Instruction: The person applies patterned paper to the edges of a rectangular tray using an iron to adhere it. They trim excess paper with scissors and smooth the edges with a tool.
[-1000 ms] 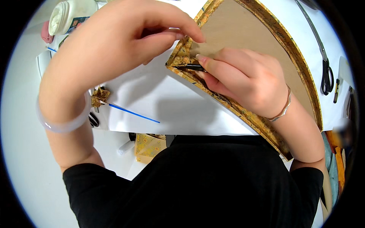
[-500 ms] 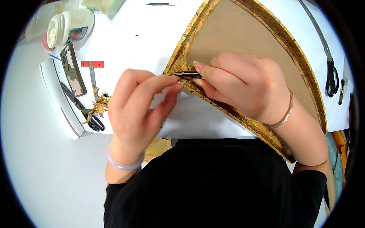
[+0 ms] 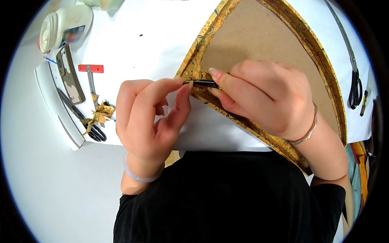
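Observation:
A fan-shaped tray (image 3: 251,40) lies in front of me, its brown base rimmed by low walls wrapped in gold patterned fabric. At its pointed left corner, my left hand (image 3: 150,109) is closed in a pinch of thumb and forefinger on the fabric-covered edge. My right hand (image 3: 271,97) comes over the near wall and grips a slim black tool (image 3: 206,83) between thumb and fingers. The tool points left into the corner, close to the left fingertips. Its tip is too small to make out, and my fingers partly hide the fabric there.
Long scissors (image 3: 355,87) and a small cutter (image 3: 364,104) lie on the right. On the left are an open jar of white paste (image 3: 69,26), a phone (image 3: 71,75), a red-headed ruler (image 3: 90,69), fabric scraps (image 3: 101,113), more scissors (image 3: 96,133) and a curved white piece (image 3: 52,101).
The view has shifted slightly. My left thumb has come up to the fabric corner near the tool's end. My right hand still holds the tool at the corner, a little further right in view.

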The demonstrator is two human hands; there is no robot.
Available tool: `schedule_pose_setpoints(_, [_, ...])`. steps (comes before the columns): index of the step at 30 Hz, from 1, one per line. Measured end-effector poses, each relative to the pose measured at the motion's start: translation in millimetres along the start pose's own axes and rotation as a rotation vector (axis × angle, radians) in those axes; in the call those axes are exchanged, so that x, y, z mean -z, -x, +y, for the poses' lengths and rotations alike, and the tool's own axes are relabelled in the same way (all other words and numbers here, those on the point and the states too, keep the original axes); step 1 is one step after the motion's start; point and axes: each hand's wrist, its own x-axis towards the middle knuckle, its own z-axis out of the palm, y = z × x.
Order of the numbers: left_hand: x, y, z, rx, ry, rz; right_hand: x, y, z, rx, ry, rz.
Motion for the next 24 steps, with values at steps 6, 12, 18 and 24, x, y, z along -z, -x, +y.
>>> schedule_pose_setpoints(6, [0.7, -0.8, 0.6, -0.038, -0.033, -0.049, -0.3, 1.0, 1.2, -0.003, -0.044, -0.010])
schedule_pose_setpoints(12, [0.9, 2.1, 0.7, -0.058, -0.070, -0.040, 0.1, 0.1, 1.3, -0.006, -0.063, -0.008])
schedule_pose_setpoints(18, [0.4, 1.8, 3.1, -0.030, -0.067, -0.042, -1.7, -0.2, 1.7, -0.015, -0.100, 0.013])
schedule_pose_setpoints(24, [3.1, 0.4, 1.5, -0.037, -0.075, -0.066, -0.9, -0.1, 1.2, -0.014, -0.093, -0.005])
